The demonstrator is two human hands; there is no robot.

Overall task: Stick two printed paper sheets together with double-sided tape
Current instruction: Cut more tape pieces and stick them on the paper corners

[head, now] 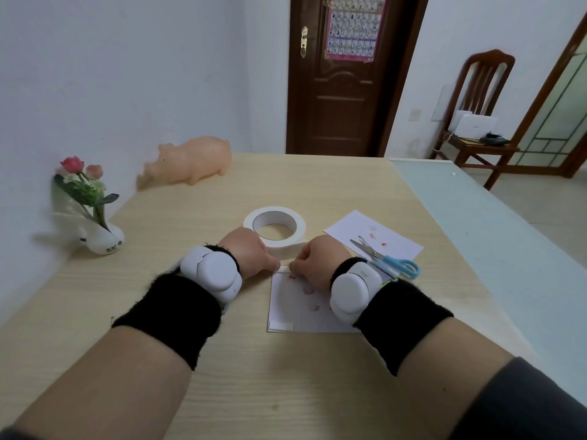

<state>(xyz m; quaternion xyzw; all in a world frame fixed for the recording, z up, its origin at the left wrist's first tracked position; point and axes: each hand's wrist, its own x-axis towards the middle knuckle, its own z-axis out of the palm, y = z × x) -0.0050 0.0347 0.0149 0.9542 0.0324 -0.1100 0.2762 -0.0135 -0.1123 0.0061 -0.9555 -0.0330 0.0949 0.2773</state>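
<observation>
At worktop centre: L hand & R hand both curling fingers, pinching opposite ends of short tape strip at far edge of printed sheet. Sheet lying flat betw. wrists. Another tape piece sitting on its near-left corner. Tape roll lying flat just beyond hands. 2nd sheet lying to right, scissors resting partly on it. Pig toy & flower vase standing far left by wall.

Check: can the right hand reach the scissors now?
Probably yes: the scissors lie just right of the right hand, with nothing between. It is pinching the tape strip, though, and would need to release that first.
</observation>
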